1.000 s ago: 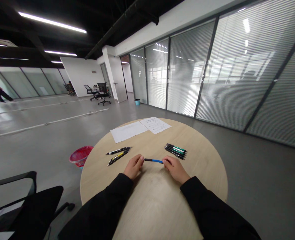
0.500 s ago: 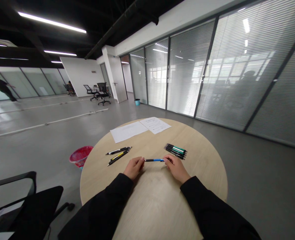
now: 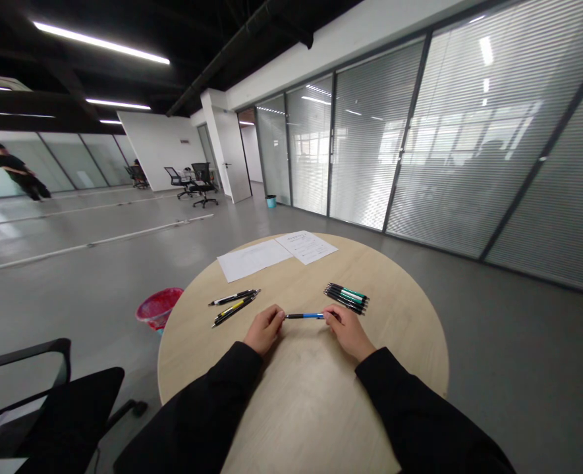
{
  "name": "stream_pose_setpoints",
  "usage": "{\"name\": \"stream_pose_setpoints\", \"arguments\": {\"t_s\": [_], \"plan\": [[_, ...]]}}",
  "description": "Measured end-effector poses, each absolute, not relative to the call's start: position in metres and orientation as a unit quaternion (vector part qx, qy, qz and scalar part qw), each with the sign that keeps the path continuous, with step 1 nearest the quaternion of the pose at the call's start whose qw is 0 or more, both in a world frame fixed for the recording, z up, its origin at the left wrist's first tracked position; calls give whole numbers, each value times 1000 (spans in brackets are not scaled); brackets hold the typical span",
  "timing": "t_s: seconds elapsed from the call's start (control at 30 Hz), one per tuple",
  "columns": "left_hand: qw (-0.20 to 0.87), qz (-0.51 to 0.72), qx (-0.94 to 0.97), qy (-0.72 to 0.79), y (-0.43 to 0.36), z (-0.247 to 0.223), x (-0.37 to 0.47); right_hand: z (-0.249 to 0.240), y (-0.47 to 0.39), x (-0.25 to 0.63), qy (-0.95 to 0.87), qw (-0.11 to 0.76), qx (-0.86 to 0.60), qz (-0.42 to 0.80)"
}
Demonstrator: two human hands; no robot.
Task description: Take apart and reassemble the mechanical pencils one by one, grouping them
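A blue and black pen (image 3: 305, 316) lies level between my two hands, just above or on the round wooden table (image 3: 301, 395); I cannot tell which. My left hand (image 3: 265, 329) pinches its left, dark end. The other end is in the fingers of my right hand (image 3: 348, 331), which hide the tip. Left of my hands is a loose group of pens: black and white pens (image 3: 234, 297) and a yellow and black pen (image 3: 232, 308) among them. Beyond my right hand, several green and black pens (image 3: 346, 298) lie side by side in a row.
Two paper sheets, one mostly blank (image 3: 254, 260) and one printed (image 3: 307, 247), lie at the table's far edge. A red basin (image 3: 159, 308) stands on the floor left of the table, near a black chair (image 3: 74, 421). A person (image 3: 19, 172) is far off at left.
Both hands keep the pen in nearly the same place. In the background the person has moved a little to the right.
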State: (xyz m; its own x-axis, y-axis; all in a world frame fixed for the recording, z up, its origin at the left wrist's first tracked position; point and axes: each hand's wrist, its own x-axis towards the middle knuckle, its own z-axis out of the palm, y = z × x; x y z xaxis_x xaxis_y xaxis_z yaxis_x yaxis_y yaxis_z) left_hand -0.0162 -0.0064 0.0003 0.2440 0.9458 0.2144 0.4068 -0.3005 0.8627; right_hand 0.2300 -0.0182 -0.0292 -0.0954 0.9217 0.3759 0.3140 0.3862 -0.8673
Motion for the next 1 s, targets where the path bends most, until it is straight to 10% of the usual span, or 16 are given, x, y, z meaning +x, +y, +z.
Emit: {"name": "stream_pose_setpoints", "arguments": {"t_s": [1.0], "plan": [[448,442,651,425,-3,-6,-17,-31,-17,231,-668,495,-463,307]]}}
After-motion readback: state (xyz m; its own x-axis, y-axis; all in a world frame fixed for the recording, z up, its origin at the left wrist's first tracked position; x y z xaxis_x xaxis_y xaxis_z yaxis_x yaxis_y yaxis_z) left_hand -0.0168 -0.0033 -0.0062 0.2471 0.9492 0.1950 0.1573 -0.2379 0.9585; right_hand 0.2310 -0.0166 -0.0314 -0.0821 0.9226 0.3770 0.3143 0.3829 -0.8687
